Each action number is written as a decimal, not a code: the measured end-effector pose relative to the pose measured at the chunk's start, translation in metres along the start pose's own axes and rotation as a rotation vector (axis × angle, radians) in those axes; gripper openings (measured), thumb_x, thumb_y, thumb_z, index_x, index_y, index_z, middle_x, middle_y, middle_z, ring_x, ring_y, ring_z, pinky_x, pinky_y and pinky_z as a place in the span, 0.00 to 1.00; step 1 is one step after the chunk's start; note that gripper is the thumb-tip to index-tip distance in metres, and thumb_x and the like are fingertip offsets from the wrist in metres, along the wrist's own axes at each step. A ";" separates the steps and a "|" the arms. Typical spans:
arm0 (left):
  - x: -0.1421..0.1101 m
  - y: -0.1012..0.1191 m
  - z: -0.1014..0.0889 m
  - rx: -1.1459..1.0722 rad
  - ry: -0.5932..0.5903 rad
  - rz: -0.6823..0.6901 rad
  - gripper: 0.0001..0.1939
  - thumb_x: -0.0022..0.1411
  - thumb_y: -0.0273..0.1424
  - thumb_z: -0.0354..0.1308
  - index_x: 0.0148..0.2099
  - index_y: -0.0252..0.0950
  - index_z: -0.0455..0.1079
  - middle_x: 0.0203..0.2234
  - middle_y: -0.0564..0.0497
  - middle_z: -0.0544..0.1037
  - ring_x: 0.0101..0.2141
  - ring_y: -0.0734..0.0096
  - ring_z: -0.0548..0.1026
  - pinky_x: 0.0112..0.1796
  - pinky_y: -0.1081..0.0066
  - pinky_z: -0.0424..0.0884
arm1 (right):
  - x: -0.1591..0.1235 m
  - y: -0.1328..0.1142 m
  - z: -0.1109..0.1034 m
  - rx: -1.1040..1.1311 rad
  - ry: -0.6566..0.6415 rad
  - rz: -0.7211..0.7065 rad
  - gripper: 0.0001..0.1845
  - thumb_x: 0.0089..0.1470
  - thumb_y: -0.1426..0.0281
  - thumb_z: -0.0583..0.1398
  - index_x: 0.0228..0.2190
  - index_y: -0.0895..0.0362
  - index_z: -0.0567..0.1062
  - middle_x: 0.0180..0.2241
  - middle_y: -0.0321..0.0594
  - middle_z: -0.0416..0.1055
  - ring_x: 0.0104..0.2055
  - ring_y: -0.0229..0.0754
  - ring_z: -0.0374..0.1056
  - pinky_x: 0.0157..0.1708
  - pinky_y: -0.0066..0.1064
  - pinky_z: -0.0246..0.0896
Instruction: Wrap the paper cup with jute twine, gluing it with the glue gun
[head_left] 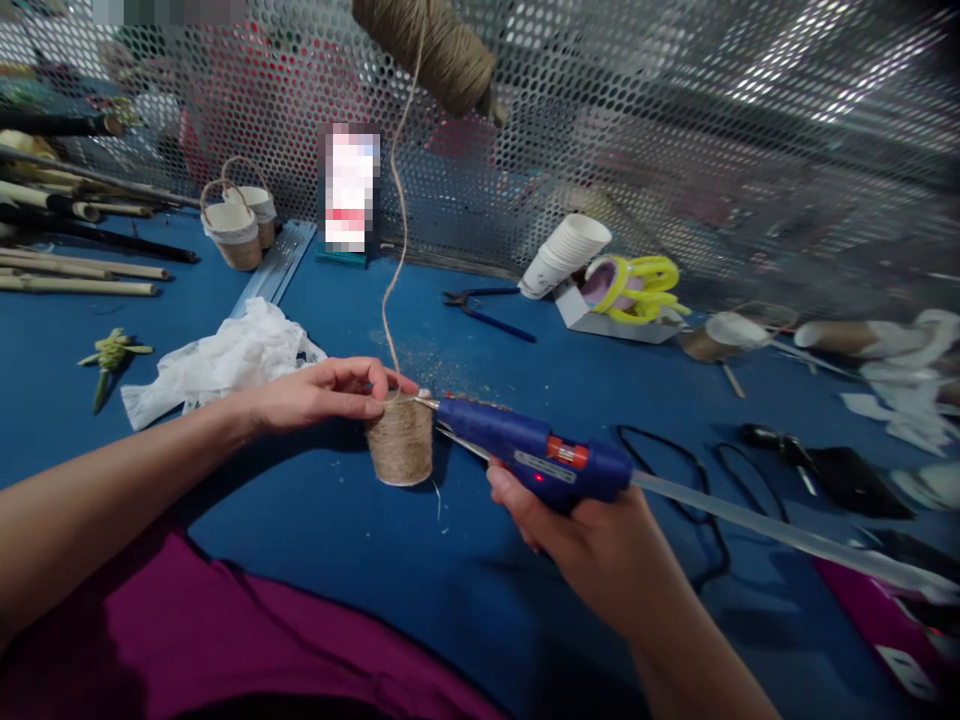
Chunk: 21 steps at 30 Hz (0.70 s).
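Note:
A small cup wrapped in twine [400, 445] is in front of me on the blue table. My left hand [337, 388] is closed at its upper left rim, fingers pinching the twine [395, 340] where it meets the cup. That strand runs up to a large twine spool [427, 50] hanging by the perforated metal screen. A blue hot glue gun [532, 445] is in my right hand [577, 525], my fingers wrapped round its grip. Its metal nozzle is at the cup's upper right rim. A long clear glue stick [765, 525] extends from its back end.
White lace fabric [232, 355] lies to the left, near two small handled baskets [238, 240] and bamboo sticks [82, 270]. Blue-handled pliers [491, 312], stacked paper cups [562, 255] and a box with yellow-handled scissors [630, 290] stand farther back. A black cord [705, 480] lies right.

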<state>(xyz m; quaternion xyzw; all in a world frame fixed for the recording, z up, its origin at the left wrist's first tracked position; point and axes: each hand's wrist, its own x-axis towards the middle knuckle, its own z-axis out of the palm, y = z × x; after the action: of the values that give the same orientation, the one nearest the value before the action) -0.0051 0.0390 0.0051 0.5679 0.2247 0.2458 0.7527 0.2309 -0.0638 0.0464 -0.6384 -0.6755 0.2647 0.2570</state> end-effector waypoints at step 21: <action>-0.001 0.001 0.000 0.004 0.009 -0.006 0.06 0.56 0.30 0.59 0.32 0.34 0.65 0.53 0.44 0.67 0.53 0.58 0.64 0.50 0.61 0.58 | 0.001 0.004 0.001 -0.018 0.018 -0.035 0.14 0.51 0.59 0.55 0.20 0.52 0.70 0.12 0.32 0.61 0.17 0.38 0.63 0.18 0.30 0.57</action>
<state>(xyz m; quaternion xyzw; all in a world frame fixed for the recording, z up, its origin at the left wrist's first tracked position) -0.0055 0.0384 0.0057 0.5676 0.2303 0.2456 0.7513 0.2326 -0.0630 0.0430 -0.6312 -0.6864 0.2484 0.2621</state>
